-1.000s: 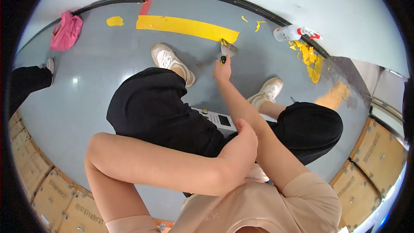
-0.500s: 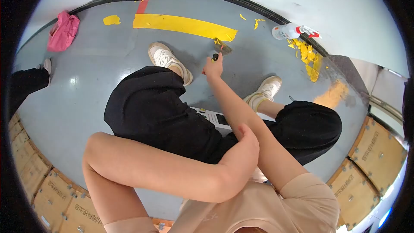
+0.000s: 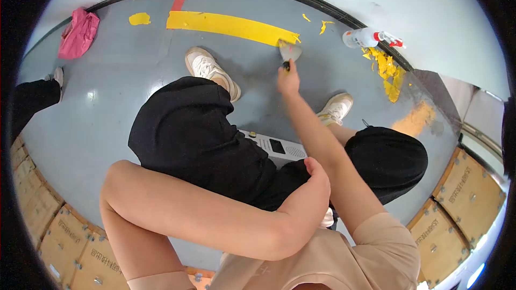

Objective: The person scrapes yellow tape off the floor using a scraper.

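Note:
My right hand (image 3: pixel 288 78) is closed round the dark handle of a scraper (image 3: pixel 291 50). The scraper's flat blade meets the right end of a long yellow tape strip (image 3: pixel 226 27) on the grey floor, where the edge is ragged. My left arm crosses my lap, and my left hand (image 3: pixel 317 180) rests beside the right forearm near the elbow. Its thumb shows, but the other fingers are hidden. Between my legs is a light grey device with a dark panel (image 3: pixel 277 146).
A spray bottle (image 3: pixel 361 38) with a red and white trigger lies by the wall, beside a heap of yellow scraps (image 3: pixel 391 72). A pink bag (image 3: pixel 79 33) and another person's leg (image 3: pixel 37 102) are at the left. Wooden boxes (image 3: pixel 467 196) line the near sides.
My right hand has moved right and slightly forward with the scraper, whose blade now faces the strip's end more directly. My left hand has shifted slightly right.

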The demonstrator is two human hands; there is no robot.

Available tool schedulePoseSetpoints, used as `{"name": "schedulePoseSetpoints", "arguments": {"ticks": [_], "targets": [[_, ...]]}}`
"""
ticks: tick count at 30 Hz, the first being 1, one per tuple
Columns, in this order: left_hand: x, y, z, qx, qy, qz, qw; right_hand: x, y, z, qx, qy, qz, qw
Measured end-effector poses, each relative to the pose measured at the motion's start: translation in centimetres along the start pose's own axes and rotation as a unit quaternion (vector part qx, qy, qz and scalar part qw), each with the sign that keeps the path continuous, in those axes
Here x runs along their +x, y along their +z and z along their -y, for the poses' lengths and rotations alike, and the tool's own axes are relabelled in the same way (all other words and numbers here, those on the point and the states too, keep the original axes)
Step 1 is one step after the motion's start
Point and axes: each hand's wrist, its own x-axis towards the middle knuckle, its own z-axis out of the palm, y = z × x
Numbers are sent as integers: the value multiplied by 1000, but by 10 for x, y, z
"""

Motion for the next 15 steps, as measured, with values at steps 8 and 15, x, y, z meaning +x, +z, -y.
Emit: {"name": "schedulePoseSetpoints", "arguments": {"ticks": [8,15], "targets": [[7,3,3,-16,-4,46,999,43,-27,-6,-42,-37,56,997],[7,1,0,-25,8,37,999,20,-28,-14,-73,-68,25,995]]}}
